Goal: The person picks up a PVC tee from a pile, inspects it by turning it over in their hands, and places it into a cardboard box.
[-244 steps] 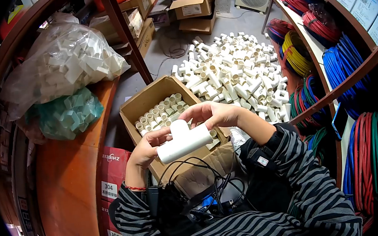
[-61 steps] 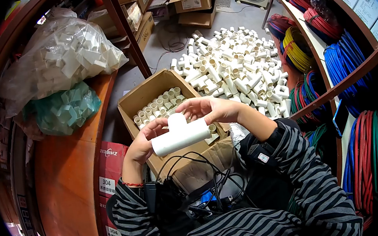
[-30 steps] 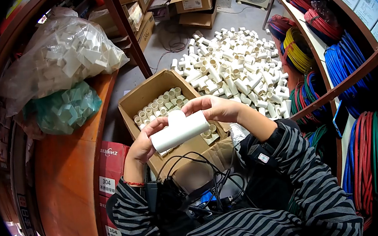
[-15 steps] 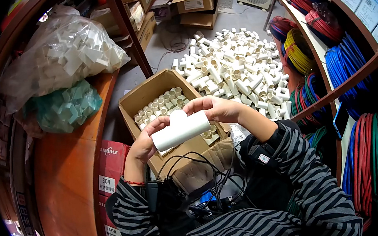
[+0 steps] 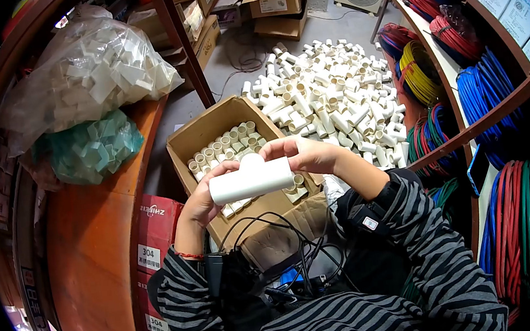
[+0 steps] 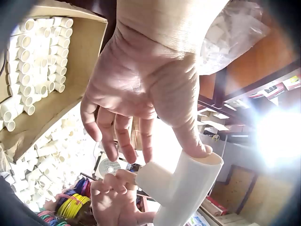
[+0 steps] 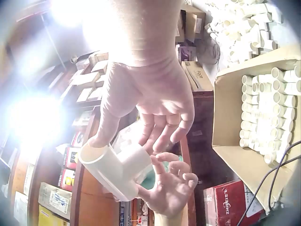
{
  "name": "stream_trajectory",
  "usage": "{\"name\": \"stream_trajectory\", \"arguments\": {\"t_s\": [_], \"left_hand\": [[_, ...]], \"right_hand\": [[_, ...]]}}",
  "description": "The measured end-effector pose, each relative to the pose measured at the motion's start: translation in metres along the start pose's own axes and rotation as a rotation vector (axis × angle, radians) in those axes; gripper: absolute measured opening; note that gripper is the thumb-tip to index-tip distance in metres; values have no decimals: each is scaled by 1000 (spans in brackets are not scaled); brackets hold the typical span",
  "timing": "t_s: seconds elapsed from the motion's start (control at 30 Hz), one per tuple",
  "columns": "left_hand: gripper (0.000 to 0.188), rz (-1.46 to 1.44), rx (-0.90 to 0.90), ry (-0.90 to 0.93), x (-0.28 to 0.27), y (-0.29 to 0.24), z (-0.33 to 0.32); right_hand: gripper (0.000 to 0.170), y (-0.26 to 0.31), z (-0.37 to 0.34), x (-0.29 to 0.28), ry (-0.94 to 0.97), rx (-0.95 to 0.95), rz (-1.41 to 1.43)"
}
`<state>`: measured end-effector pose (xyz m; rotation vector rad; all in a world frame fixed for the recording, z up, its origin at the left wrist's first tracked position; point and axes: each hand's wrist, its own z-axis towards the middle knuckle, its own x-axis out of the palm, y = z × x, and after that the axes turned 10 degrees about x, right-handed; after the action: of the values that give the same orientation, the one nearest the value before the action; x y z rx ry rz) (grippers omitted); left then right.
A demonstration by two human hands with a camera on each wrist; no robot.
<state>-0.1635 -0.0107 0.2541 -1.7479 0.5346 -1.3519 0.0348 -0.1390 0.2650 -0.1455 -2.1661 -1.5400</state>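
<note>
A white plastic pipe tee is held up between both hands, over the near part of an open cardboard box. My left hand grips the tee's left end, its thumb at the rim of that opening in the left wrist view. At the other end my right hand holds it, with the thumb at the rim in the right wrist view. The tee's short branch points away from me, and the fingertips of both hands are around it. Rows of white pipe tees stand packed in the box.
A large heap of loose white tees covers the floor beyond the box. Bags of white fittings sit on the wooden shelf at left. Wire coils fill the right shelf. Black cables lie across my lap.
Both hands keep hold of the tee throughout. Its long body has turned slightly from slanted to nearly level in the last half second. The packed rows look the same.
</note>
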Motion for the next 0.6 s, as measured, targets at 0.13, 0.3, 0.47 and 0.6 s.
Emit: {"name": "stream_trajectory", "arguments": {"t_s": [0.13,0.3,0.47,0.6], "left_hand": [[35,-44,-24,-30,1,0,0],[40,-51,-26,-60,5,0,-1],[43,-65,-27,-44,-1,4,2],[44,-52,-22,-21,-3,5,2]], "right_hand": [[60,-1,-1,-1,-15,3,93],[53,-5,1,-5,-30,-32,197],[48,-6,-1,-5,-42,-41,253],[47,-9,0,-7,-25,-52,294]]}}
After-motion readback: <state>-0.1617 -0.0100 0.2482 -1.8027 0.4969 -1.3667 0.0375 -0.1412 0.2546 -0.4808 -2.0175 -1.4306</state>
